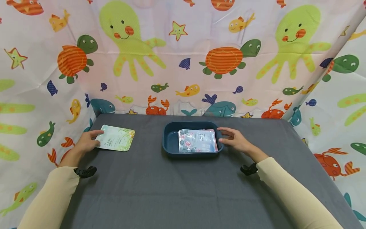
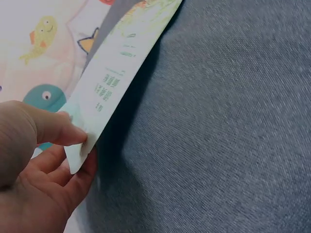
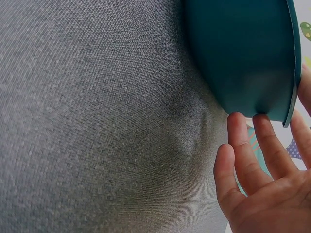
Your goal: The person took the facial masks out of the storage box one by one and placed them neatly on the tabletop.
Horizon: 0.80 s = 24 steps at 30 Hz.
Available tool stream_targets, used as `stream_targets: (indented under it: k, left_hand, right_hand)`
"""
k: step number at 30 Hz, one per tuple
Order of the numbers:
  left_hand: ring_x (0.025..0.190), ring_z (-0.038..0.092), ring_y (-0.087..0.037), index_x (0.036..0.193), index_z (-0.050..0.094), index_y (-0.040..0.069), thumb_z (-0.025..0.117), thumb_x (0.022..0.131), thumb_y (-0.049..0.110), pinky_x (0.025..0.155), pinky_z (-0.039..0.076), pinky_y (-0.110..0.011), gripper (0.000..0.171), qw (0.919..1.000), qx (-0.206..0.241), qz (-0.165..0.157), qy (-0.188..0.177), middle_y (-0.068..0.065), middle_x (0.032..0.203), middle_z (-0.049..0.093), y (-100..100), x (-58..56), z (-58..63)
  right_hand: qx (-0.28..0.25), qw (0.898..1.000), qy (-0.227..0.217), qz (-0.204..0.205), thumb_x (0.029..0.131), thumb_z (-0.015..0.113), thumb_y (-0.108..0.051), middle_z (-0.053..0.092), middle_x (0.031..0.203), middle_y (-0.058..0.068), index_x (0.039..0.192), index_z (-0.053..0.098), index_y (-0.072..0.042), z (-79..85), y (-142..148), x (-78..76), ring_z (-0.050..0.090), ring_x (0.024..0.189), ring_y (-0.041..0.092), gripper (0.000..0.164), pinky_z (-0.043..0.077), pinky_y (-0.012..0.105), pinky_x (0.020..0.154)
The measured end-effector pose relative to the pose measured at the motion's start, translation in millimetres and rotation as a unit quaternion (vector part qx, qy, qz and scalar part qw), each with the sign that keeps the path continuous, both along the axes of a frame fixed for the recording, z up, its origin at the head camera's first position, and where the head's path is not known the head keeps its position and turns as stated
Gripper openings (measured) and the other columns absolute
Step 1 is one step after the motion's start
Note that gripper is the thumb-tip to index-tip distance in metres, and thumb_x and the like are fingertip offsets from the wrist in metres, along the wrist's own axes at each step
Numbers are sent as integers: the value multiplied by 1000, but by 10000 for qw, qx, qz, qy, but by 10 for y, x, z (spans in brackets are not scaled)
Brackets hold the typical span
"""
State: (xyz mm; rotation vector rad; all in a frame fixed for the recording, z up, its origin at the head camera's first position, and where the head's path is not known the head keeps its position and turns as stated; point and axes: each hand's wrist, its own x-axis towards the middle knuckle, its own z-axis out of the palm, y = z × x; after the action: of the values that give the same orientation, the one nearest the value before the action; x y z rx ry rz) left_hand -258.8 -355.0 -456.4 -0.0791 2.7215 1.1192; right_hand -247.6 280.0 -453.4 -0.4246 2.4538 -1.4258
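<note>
Our left hand (image 1: 87, 141), left of frame: thumb and fingers pinching one end of a pale packet (image 1: 115, 138). Our right hand (image 1: 235, 140), right of centre: fingers spread and nearly straight, fingertips touching the right end of a dark blue tray (image 1: 172, 140); whether it grips the rim, we cannot tell.

Nearest, two cream sleeves (image 1: 52, 197), smooth, entering at lower left and lower right, each with a black wristband (image 1: 85, 172) at the cuff.

Beneath, grey cloth (image 1: 160, 197), visibly woven in our wrist views.

Packet, left of frame: flat, rounded corners, printed green lettering. Long axis sideways, dipping slightly to the right; pale aqua end in our fingers, yellow-orange floral end pointing towards the tray, well apart from it. The left wrist view shows it tilted, running lower left to upper right.

Tray, centre: rounded oblong, smooth walls, long axis left to right. In its right part, a stack of glossy floral packets (image 1: 197, 141), pale blue and pink, lying lengthwise with the tray.

Farthest, a creased white curtain (image 1: 171, 57) printed with sea creatures.
</note>
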Motion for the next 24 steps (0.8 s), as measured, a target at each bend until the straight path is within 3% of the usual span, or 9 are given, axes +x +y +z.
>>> stream_targets:
  k: [5,14,24]
  left_hand:
    - [141,30,-59,147,39,-13,51,85,-8,113,32,-66,63,9996,-4,271,-28,-43,153,28,-73,11,-54]
    - [132,37,-52,148,35,-14,52,82,-10,108,36,-60,68,9989,-57,462,83,-43,152,30,-134,46,-95]
    - [131,37,-53,148,35,-14,52,89,-2,106,39,-60,63,9980,102,624,81,-42,147,37,-255,93,-72]
  right_hand:
    - [2,10000,18,9,100,64,-23,40,158,25,152,42,-6,-6,-6,-6,40,144,48,59,43,61,110]
    - [-18,10000,47,8,100,64,-22,40,157,26,152,42,-5,-12,-12,-1,41,143,48,59,44,61,109]
    - [-5,10000,52,-23,100,65,-23,41,157,25,152,43,-7,-33,13,-23,41,143,48,59,43,62,109]
